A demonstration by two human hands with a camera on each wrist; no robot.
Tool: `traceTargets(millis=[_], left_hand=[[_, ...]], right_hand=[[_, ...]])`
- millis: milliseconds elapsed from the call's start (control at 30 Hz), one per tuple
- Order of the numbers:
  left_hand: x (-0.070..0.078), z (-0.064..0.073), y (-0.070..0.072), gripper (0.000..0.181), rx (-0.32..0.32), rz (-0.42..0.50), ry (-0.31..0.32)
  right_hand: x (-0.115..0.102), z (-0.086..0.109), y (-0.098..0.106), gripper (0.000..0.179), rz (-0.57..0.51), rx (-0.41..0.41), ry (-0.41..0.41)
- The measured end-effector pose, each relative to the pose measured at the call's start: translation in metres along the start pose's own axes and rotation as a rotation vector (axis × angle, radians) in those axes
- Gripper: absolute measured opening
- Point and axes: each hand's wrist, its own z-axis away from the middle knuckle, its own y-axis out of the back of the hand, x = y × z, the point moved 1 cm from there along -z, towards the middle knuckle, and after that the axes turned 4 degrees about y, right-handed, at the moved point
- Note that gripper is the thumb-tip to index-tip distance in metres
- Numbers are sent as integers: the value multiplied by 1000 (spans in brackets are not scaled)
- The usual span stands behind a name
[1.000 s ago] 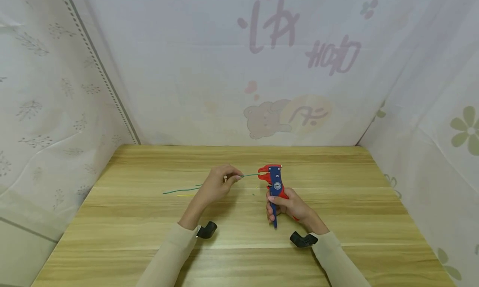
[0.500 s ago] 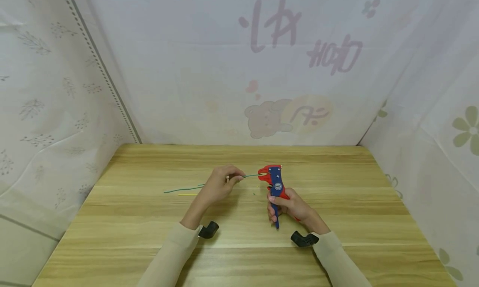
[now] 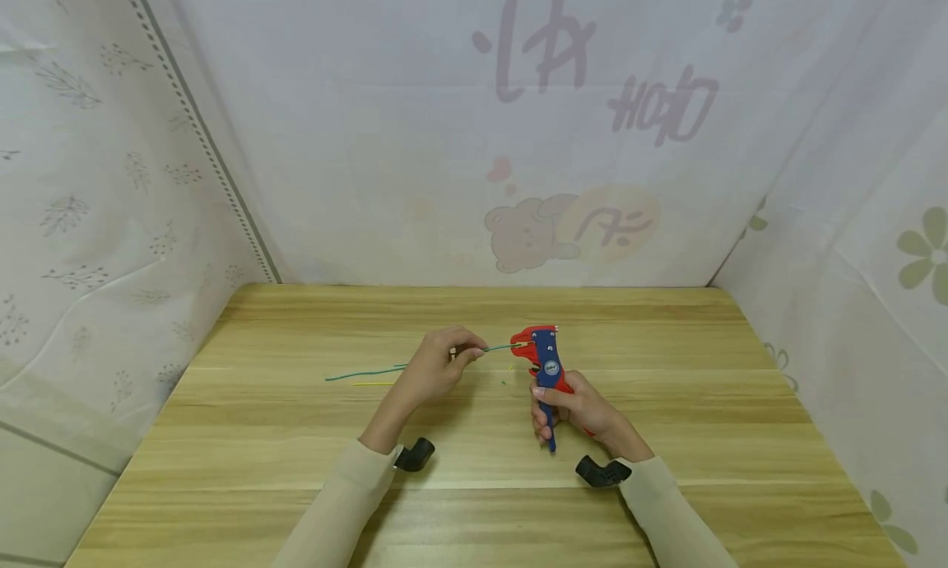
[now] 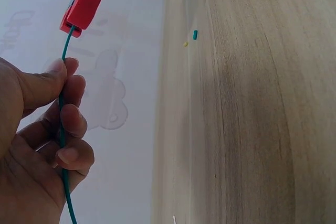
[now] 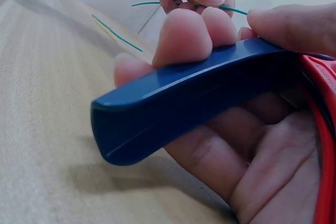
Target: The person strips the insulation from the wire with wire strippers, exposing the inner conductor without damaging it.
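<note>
In the head view, my left hand (image 3: pixel 437 362) pinches a green wire (image 3: pixel 500 347) between thumb and fingers. The wire's far end sits in the red jaws of a blue and red wire stripper (image 3: pixel 547 358). Around the stripper's handles curl the fingers of my right hand (image 3: pixel 587 407). The left wrist view shows the wire (image 4: pixel 68 45) running along the palm and up to the stripper's nose (image 4: pixel 86 6). Close up in the right wrist view is the blue handle (image 5: pixel 189 82), with fingertips over it. How tightly the jaws meet the wire is hidden.
Another green wire (image 3: pixel 363 374) and a yellow wire (image 3: pixel 374 384) lie on the wooden table (image 3: pixel 474 519), left of the left hand. A green offcut (image 4: pixel 195 34) and a yellow bit (image 4: pixel 186 44) lie below the stripper. Patterned cloth (image 3: pixel 370 140) hangs behind the table.
My left hand has shifted slightly right, and the wire's end sits a little deeper in the stripper's jaws. The blue handle's lower end has swung slightly right.
</note>
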Motion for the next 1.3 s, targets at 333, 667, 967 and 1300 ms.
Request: traceTargets(millis=[333, 667, 967, 1300], left_hand=[[1, -1, -1, 14, 6, -5, 6], [1, -1, -5, 16, 18, -10, 47], [-3, -1, -7, 14, 12, -10, 93], [-3, 0, -4, 15, -9, 11, 112]], right_hand=[[1, 1, 0, 35, 23, 16, 4], [3, -3, -10, 48, 136, 159, -30], [2, -7, -18, 36, 200, 300, -141], [0, -8, -20, 34, 173, 317, -171]])
